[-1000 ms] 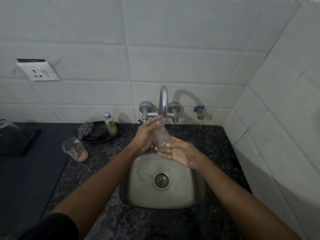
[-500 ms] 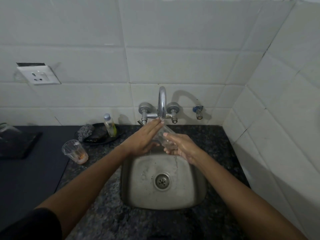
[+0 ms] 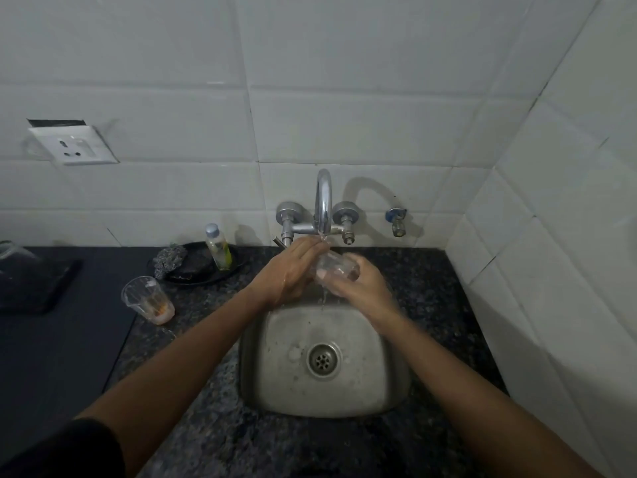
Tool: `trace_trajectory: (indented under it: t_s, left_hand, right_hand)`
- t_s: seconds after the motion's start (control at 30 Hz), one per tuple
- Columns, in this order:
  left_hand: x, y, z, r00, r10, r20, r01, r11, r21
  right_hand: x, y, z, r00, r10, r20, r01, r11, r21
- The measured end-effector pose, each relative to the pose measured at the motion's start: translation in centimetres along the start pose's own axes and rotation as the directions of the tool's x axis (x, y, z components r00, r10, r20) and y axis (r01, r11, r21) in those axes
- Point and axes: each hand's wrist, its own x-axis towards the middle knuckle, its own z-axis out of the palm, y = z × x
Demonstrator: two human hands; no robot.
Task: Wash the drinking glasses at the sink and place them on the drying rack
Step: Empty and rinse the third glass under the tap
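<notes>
A clear drinking glass (image 3: 336,267) lies tilted on its side under the running tap (image 3: 324,201), above the steel sink (image 3: 275,367). My right hand (image 3: 358,288) grips the glass from the right and below. My left hand (image 3: 293,267) rests against the glass's left side with its fingers nearly straight, reaching up to the water stream. Water runs off the glass into the sink. A second glass (image 3: 146,298) with orange residue at its bottom stands upright on the counter to the left of the sink.
A black dish (image 3: 200,274) behind the second glass holds a steel scrubber (image 3: 169,258) and a small soap bottle (image 3: 218,246). A dark mat (image 3: 51,357) covers the counter on the left. Tiled walls close in behind and on the right. No drying rack shows.
The glass has turned from nearly upright to lying on its side. My right hand slid up around it, and both hands stay under the water stream.
</notes>
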Motion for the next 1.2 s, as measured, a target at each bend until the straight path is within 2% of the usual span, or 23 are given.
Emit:
trace_trajectory:
  t_s: [0.03, 0.07, 0.13, 0.2, 0.27, 0.33, 0.4, 0.43, 0.47, 0.5, 0.57, 0.6, 0.67, 0.73, 0.77, 0.8, 0.83, 0.9, 0.93, 1.0, 1.07, 1.13, 1.2]
  left_hand:
    - [-0.2, 0.1, 0.2, 1.0, -0.003, -0.017, 0.003, 1.0, 0.005]
    - [-0.4, 0.1, 0.5, 0.999, 0.001, -0.033, -0.001, 1.0, 0.007]
    - [-0.6, 0.2, 0.8, 0.999, 0.013, -0.037, -0.012, 1.0, 0.003]
    - [-0.2, 0.2, 0.9, 1.0, 0.025, -0.016, -0.026, 0.999, -0.031]
    - [0.4, 0.1, 0.8, 0.999, 0.038, -0.009, -0.038, 0.997, -0.066]
    - [0.6, 0.3, 0.7, 0.999, 0.045, -0.015, -0.046, 0.997, -0.067]
    - [0.3, 0.4, 0.6, 0.999, 0.049, -0.018, -0.05, 0.997, -0.066]
    - [0.0, 0.5, 0.7, 0.998, 0.054, -0.012, -0.054, 0.996, -0.065]
    - [-0.3, 0.4, 0.8, 0.999, 0.052, -0.002, -0.052, 0.996, -0.068]
    - [-0.5, 0.4, 0.8, 0.999, 0.04, 0.005, -0.04, 0.997, -0.073]
    - [-0.3, 0.2, 0.6, 1.0, 0.008, 0.006, -0.008, 0.996, -0.093]
    - [-0.1, 0.1, 0.5, 1.0, -0.002, 0.004, 0.002, 0.995, -0.101]
    - [0.0, 0.1, 0.4, 1.0, 0.007, 0.004, -0.006, 0.995, -0.096]
    - [-0.2, 0.2, 0.5, 1.0, 0.013, -0.013, -0.014, 0.996, -0.09]
    - [-0.5, 0.1, 0.7, 0.999, 0.017, -0.03, -0.02, 0.996, -0.09]
    - [-0.6, 0.0, 1.0, 0.999, 0.023, -0.046, -0.027, 0.995, -0.094]
    - [-0.8, 0.1, 1.2, 0.998, 0.03, -0.056, -0.035, 0.995, -0.094]
    - [-0.6, 0.2, 1.3, 0.996, 0.043, -0.074, -0.051, 0.994, -0.1]
    - [-0.4, 0.1, 1.1, 0.996, 0.039, -0.082, -0.048, 0.992, -0.113]
    - [-0.2, 0.1, 0.7, 0.996, 0.02, -0.091, -0.032, 0.991, -0.127]
    - [-0.4, 0.3, 0.7, 0.995, 0.008, -0.098, -0.021, 0.992, -0.128]
    - [-0.9, 0.3, 1.1, 0.995, 0.003, -0.098, -0.016, 0.992, -0.129]
    - [-1.1, 0.3, 1.3, 0.997, -0.027, -0.072, 0.015, 0.988, -0.156]
  right_hand:
    - [0.4, 0.2, 0.0, 0.989, 0.13, 0.067, -0.139, 0.976, 0.17]
    - [0.6, 0.2, 0.0, 0.985, 0.154, 0.081, -0.167, 0.964, 0.206]
    - [0.6, 0.2, 0.0, 0.997, -0.025, -0.07, 0.02, 0.997, -0.07]
    - [0.3, 0.7, -0.1, 0.934, -0.346, -0.093, 0.284, 0.873, -0.396]
    - [0.0, 1.1, 0.0, 0.889, -0.453, -0.069, 0.374, 0.804, -0.462]
    - [-0.1, 1.3, 0.2, 0.926, -0.354, -0.133, 0.296, 0.897, -0.33]
    - [0.0, 0.7, 0.2, 0.994, -0.059, -0.089, 0.06, 0.998, 0.002]
    - [0.2, 0.7, 0.1, 0.999, 0.007, -0.048, -0.004, 0.998, 0.065]
    - [0.1, 0.3, 0.1, 0.998, -0.026, -0.056, 0.026, 1.0, 0.009]
    - [0.0, 0.2, -0.1, 0.981, -0.166, -0.104, 0.144, 0.971, -0.191]
    - [-0.4, 0.3, -0.1, 0.898, -0.437, -0.056, 0.369, 0.816, -0.445]
    - [-0.4, 0.6, -0.1, 0.873, -0.487, -0.029, 0.416, 0.775, -0.476]
    - [-0.4, 0.5, 0.1, 0.915, -0.401, -0.056, 0.352, 0.857, -0.376]
    - [0.2, 0.0, 0.2, 0.998, -0.058, -0.023, 0.057, 0.997, -0.056]
    - [0.4, -0.2, 0.1, 0.999, 0.046, 0.009, -0.046, 0.999, 0.027]
    - [0.4, -0.5, 0.0, 0.999, 0.036, 0.006, -0.036, 0.999, -0.022]
    - [0.3, -0.7, -0.2, 0.997, -0.077, -0.027, 0.071, 0.98, -0.183]
    - [0.0, -0.6, -0.1, 0.936, -0.351, 0.01, 0.31, 0.812, -0.495]
    - [-0.1, -0.4, 0.0, 0.908, -0.417, 0.047, 0.37, 0.741, -0.56]
    - [-0.2, -0.4, 0.2, 0.918, -0.395, 0.042, 0.363, 0.789, -0.495]
    - [-0.1, -1.0, 0.3, 0.988, -0.155, 0.008, 0.151, 0.952, -0.265]
    - [0.2, -1.2, 0.2, 1.0, -0.007, -0.002, 0.007, 0.988, -0.157]
    - [0.0, -1.3, 0.1, 0.98, -0.196, -0.04, 0.165, 0.904, -0.395]
